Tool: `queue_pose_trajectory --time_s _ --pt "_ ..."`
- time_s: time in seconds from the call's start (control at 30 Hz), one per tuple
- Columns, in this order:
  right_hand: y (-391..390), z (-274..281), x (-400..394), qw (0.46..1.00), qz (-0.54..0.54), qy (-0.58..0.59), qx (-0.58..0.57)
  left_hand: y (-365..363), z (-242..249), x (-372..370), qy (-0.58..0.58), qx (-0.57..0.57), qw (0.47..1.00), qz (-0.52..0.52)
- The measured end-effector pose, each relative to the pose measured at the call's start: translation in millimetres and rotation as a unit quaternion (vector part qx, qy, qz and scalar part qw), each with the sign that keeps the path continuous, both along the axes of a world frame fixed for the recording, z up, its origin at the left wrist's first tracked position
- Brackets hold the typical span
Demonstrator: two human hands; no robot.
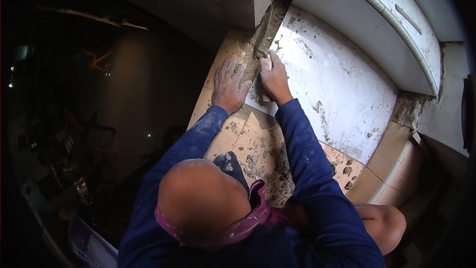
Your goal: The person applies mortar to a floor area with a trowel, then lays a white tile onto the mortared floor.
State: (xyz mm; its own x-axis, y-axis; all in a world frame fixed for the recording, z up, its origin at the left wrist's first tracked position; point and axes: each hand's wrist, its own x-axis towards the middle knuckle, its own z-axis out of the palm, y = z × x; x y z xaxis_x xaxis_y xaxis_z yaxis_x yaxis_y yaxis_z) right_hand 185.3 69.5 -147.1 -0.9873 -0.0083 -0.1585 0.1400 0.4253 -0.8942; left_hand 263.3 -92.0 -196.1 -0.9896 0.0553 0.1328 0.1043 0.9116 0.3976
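My left hand (229, 87) lies flat, fingers spread, on the tan tile surface beside a strip of wet grey mortar (253, 65). Just across that strip, my right hand (275, 77) is closed around the pale handle of a mortar-smeared tool (269, 60), which looks like a trowel. Its blade is mostly hidden by mortar and my fingers. The mortar runs up into a narrow gap (270, 22) by a wall edge. Under my right wrist is the left edge of a white sheet (332, 79) spattered with mortar.
Crumbs of mortar (255, 159) lie on the tan floor tiles (223, 141) near a dark shoe (229, 165). A tiled white ledge (396, 25) curves along the right. A tile-edged step (382, 168) stands at lower right. Dark clutter fills the left.
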Motion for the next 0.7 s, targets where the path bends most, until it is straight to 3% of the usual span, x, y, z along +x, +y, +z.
queue_pose_trajectory --time_s 0.03,0.1,0.17,0.23,0.3,0.37,0.43,0.5,0.57,0.6,0.7 --pt "3 -6 -5 0.996 0.058 -0.052 0.051 0 0 1 0.003 0.002 1.0 -0.002" --pt "-7 25 5 0.995 -0.066 0.061 -0.05 -2 -2 4 0.0 0.002 1.0 0.007" --pt "-15 8 12 0.992 -0.089 0.063 -0.06 -1 0 3 -0.014 -0.002 1.0 0.004" --pt "-4 -21 -1 0.998 0.038 -0.035 0.024 -1 -3 5 0.006 0.005 1.0 0.0" --pt "-6 15 8 0.998 -0.012 0.049 -0.026 -4 -6 0 0.021 0.016 1.0 0.005" --pt "-22 25 26 0.989 -0.109 0.055 -0.088 -4 -2 2 0.018 0.034 0.999 0.005" --pt "-18 0 26 0.995 0.046 -0.022 0.08 -3 -3 0 0.033 0.039 0.999 0.011" --pt "-15 -7 28 0.998 0.002 0.032 0.054 -6 -10 -5 0.049 0.05 0.997 0.014" --pt "-23 32 46 0.995 -0.073 0.068 -0.011 -8 -14 2 0.044 0.067 0.997 0.013" --pt "-26 28 52 0.995 -0.08 0.027 -0.044 -8 -15 5 0.044 0.066 0.997 0.015" --pt "-7 -7 45 0.998 0.04 -0.014 0.056 -8 -14 -3 0.059 0.071 0.996 0.013"
